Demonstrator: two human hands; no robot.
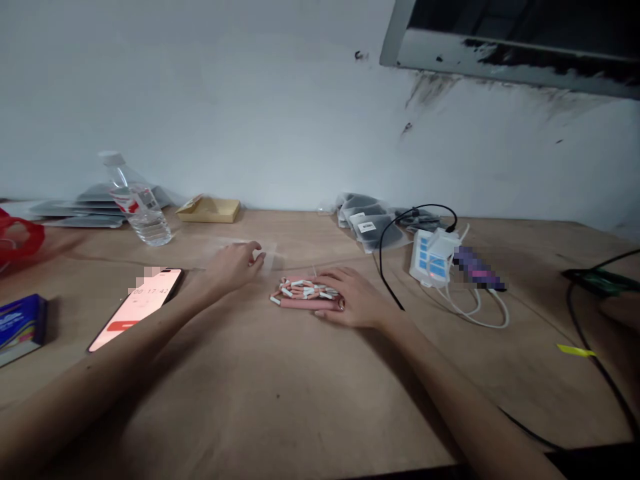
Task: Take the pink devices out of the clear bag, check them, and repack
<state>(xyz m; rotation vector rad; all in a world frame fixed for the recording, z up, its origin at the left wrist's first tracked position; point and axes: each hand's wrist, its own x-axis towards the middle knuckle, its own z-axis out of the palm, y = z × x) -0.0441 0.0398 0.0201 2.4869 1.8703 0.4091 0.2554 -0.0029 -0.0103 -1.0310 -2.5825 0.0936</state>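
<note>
My right hand (353,298) grips the right end of a pink shallow holder (305,304), fingers along its far side and thumb along its near side. Heaped in the holder are several small pink-and-white stick-like pieces (300,288); a few poke out at its left end. Further left and a little farther back, my left hand (235,262) hovers low over a clear plastic sheet or bag (271,256). Its fingers are slightly bent, thumb and forefinger apart, with nothing visible between them.
A lit phone (137,307), blue box (23,328), water bottle (143,210), red bag (20,239) and yellow open box (210,210) lie left. Grey pouches (373,223), a white power strip (430,257) and cables stand right. Another person's hand (620,310) shows at the right edge.
</note>
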